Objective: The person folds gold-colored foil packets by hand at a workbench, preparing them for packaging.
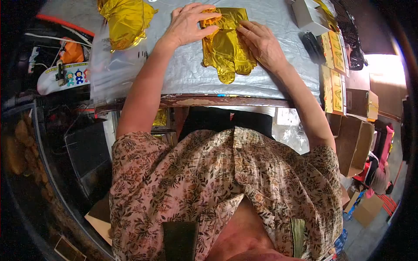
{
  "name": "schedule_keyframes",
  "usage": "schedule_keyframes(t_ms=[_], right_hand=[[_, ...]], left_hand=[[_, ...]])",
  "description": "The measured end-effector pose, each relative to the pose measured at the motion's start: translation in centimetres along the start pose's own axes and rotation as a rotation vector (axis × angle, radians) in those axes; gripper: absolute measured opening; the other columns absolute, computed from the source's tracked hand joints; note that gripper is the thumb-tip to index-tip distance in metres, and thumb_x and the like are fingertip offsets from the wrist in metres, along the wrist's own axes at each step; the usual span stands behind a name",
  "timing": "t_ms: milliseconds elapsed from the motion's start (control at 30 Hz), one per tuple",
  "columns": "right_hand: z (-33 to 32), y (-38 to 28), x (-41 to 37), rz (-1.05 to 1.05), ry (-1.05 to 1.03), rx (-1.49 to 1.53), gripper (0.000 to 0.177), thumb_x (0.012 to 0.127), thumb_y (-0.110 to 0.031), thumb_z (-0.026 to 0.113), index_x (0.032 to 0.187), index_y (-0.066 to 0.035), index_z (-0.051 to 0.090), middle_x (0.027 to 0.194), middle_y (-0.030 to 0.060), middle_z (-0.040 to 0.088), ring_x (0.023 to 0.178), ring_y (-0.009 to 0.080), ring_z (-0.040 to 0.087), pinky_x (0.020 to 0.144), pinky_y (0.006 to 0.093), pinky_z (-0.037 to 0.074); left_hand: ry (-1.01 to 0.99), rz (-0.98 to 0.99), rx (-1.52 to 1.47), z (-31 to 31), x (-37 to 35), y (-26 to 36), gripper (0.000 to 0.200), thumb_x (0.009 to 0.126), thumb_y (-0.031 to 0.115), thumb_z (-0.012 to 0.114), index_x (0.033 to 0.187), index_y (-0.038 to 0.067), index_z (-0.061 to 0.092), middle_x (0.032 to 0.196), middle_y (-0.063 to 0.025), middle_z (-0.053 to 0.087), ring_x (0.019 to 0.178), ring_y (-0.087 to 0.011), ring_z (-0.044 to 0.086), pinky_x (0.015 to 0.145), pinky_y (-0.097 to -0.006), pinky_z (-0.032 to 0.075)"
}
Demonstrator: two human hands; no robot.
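One gold foil shape (226,48), upper centre of the frame.
Past the table edge (196,102), the right hand (260,41), loosely open, rests on the foil's right side; the left hand (185,27), thumb and fingers parted, touches its upper left, neither closed round it; both seemingly steady it. A white box (311,21) stands upper right, perhaps leaving room.

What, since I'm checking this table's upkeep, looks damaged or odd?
The table's near edge looks worn: its brown surface has paler patches, as if chipped. Nothing looks spilled around the gold foil.
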State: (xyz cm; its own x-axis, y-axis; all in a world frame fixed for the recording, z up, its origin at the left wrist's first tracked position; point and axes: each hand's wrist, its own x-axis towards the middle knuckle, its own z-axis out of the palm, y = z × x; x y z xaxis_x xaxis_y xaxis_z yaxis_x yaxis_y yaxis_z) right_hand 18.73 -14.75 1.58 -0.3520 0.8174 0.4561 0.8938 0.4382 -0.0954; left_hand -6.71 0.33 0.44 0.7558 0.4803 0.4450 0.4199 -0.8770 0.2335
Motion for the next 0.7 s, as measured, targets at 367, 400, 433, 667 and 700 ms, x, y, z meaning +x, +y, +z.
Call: schedule_keyframes(t_ms=[367, 400, 433, 667, 700], right_hand=[[0.0, -0.3, 0.2, 0.002, 0.038, 0.084, 0.034, 0.099, -0.008, 0.062, 0.131, 0.000, 0.065, 0.136, 0.0171, 0.065, 0.125, 0.0376, 0.061, 0.104, 0.0439, 0.051], [0.0, -0.4, 0.1, 0.002, 0.034, 0.089, 0.034, 0.099, -0.008, 0.062, 0.131, 0.000, 0.065, 0.136, 0.0171, 0.065, 0.125, 0.0376, 0.061, 0.104, 0.0439, 0.051], [0.0, -0.4, 0.1, 0.003, 0.031, 0.084, 0.034, 0.098, -0.008, 0.063, 0.131, -0.001, 0.065, 0.136, 0.0170, 0.065, 0.125, 0.0371, 0.061, 0.105, 0.0436, 0.051], [0.1, -0.2, 0.1, -0.004, 0.033, 0.077, 0.033, 0.099, -0.010, 0.063, 0.131, -0.001, 0.066, 0.136, 0.0161, 0.065, 0.125, 0.0362, 0.061, 0.104, 0.0426, 0.052], [0.2, -0.2, 0.1, -0.002, 0.034, 0.076, 0.033, 0.099, -0.010, 0.063, 0.131, -0.001, 0.066, 0.136, 0.0161, 0.065, 0.125, 0.0362, 0.061, 0.104, 0.0426, 0.052]], left_hand=[[-0.012, -0.019, 0.006, -1.0, -2.2, -0.3, 0.064, 0.092, 0.047, 0.073, 0.151, 0.027, 0.056, 0.160, 0.0062, 0.049, 0.151, -0.0266, 0.038, 0.120, -0.0524, 0.025], [-0.015, -0.024, 0.004, -1.3, -2.5, 0.1, 0.064, 0.092, 0.047, 0.073, 0.151, 0.027, 0.056, 0.160, 0.0062, 0.049, 0.151, -0.0266, 0.038, 0.120, -0.0524, 0.025], [-0.014, -0.028, 0.020, -1.7, -2.7, 0.5, 0.063, 0.092, 0.042, 0.074, 0.150, 0.025, 0.057, 0.159, 0.0034, 0.050, 0.150, -0.0273, 0.041, 0.120, -0.0514, 0.028], [0.030, -0.104, -0.298, -3.8, -3.0, 1.2, 0.048, 0.094, 0.041, 0.071, 0.133, 0.013, 0.070, 0.152, -0.0124, 0.056, 0.145, -0.0337, 0.046, 0.114, -0.0542, 0.035], [0.029, -0.100, -0.299, -3.7, -3.2, 0.7, 0.048, 0.094, 0.041, 0.071, 0.133, 0.013, 0.070, 0.152, -0.0124, 0.056, 0.145, -0.0337, 0.046, 0.114, -0.0542, 0.035]])
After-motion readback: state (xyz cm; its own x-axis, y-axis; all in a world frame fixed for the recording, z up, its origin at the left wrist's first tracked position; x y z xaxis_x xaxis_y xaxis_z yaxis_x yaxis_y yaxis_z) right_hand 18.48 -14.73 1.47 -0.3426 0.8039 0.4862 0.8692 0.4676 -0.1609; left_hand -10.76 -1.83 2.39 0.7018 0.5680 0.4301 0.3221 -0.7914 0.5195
